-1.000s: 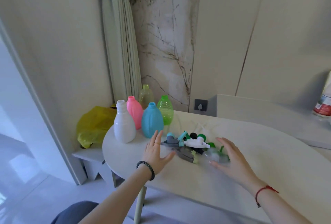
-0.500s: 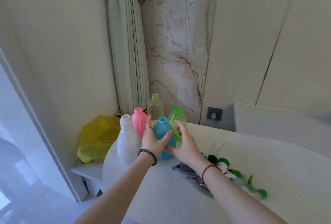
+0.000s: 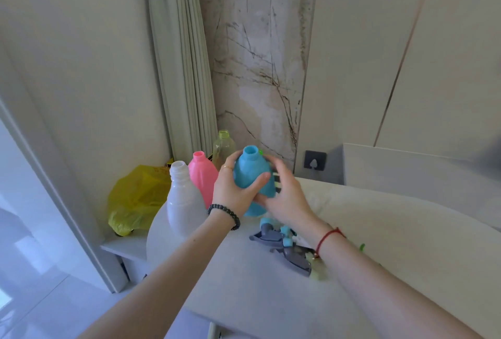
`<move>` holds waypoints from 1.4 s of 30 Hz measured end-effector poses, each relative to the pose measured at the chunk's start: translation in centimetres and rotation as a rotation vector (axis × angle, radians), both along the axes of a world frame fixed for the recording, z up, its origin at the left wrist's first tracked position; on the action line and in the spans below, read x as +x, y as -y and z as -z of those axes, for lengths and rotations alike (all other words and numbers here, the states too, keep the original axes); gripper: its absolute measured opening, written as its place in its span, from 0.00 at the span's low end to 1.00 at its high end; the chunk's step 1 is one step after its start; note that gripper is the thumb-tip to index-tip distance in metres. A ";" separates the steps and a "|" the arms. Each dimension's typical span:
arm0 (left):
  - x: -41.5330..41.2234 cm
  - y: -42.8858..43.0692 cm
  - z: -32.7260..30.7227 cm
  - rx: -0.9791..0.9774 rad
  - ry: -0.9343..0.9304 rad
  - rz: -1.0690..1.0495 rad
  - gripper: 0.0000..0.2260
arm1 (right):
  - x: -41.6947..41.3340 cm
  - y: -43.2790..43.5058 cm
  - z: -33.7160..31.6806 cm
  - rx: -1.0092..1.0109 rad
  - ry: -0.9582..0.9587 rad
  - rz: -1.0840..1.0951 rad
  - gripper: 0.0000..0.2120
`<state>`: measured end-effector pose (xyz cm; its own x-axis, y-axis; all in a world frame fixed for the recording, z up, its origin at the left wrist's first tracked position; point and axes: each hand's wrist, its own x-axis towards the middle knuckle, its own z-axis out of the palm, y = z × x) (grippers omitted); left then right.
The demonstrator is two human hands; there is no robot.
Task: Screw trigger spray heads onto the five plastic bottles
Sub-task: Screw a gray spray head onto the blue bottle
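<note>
Both hands hold the blue bottle point(image 3: 250, 176), which has an open neck and tilts slightly over the table's left end. My left hand point(image 3: 233, 189) wraps its left side with the thumb across the front. My right hand point(image 3: 284, 197) cups its right side and back. To the left stand a white bottle point(image 3: 184, 203), a pink bottle point(image 3: 202, 176) and a pale yellow clear bottle point(image 3: 223, 146), all uncapped. A green bottle is almost hidden behind the blue one. A pile of trigger spray heads point(image 3: 284, 246), grey and teal, lies under my right wrist.
The white table point(image 3: 406, 243) runs to the right, its rounded left edge close to the bottles. A yellow plastic bag point(image 3: 135, 197) sits on a low ledge beyond that edge. A tied curtain point(image 3: 179, 67) hangs behind the bottles. A wall socket point(image 3: 314, 160) is on the back wall.
Both hands went from hovering over the spray heads to the blue bottle, closed on it and lifted it toward me. The camera has moved closer.
</note>
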<state>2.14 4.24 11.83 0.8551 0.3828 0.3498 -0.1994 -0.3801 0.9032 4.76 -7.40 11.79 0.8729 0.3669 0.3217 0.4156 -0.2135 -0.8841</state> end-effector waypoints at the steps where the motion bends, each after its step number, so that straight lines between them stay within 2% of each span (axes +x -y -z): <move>1: -0.7 0.9 -0.8 0.010 0.016 0.032 0.28 | -0.8 1.3 -0.7 0.003 0.031 0.003 0.34; 4: -3.1 3.9 -1.7 0.064 0.009 0.143 0.27 | -3.4 5.8 -1.6 -0.028 0.071 0.030 0.31; 9: -6.4 9.2 1.1 0.078 -0.071 0.370 0.23 | -7.9 12.4 0.9 -0.062 -0.016 0.084 0.30; 17: -7.3 11.8 6.0 0.049 -0.177 0.574 0.24 | -10.1 15.7 5.5 -0.061 -0.094 0.146 0.32; 19: -6.6 11.0 6.2 0.043 -0.155 0.577 0.20 | -9.7 15.8 5.9 -0.074 -0.095 0.171 0.34; 21: -5.4 9.5 6.1 0.035 -0.132 0.465 0.17 | -9.2 16.0 5.9 -0.097 -0.095 0.172 0.35; 23: -3.9 7.1 6.1 0.111 -0.147 0.315 0.20 | -8.8 16.3 6.0 -0.114 -0.101 0.166 0.35; 25: -2.3 4.4 6.4 0.282 -0.262 0.245 0.26 | -8.5 16.7 6.2 -0.117 -0.105 0.160 0.34; 27: -1.1 2.3 7.0 0.474 -0.413 0.279 0.31 | -8.4 16.9 6.3 -0.113 -0.107 0.159 0.35; 29: -0.5 1.3 7.8 0.548 -0.515 0.358 0.31 | -8.4 16.9 6.5 -0.117 -0.105 0.155 0.35; 36: -0.1 1.3 8.7 0.473 -0.389 0.370 0.17 | -8.4 16.9 6.4 -0.128 -0.099 0.140 0.35; 42: -1.1 1.7 3.7 0.183 -0.234 0.347 0.08 | -8.6 17.7 5.6 -0.188 -0.091 0.076 0.40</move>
<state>0.99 2.52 8.12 0.9860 0.0090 0.1668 -0.1416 -0.4847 0.8631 -3.83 -25.09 6.20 0.9228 0.3446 0.1721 0.3118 -0.4060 -0.8591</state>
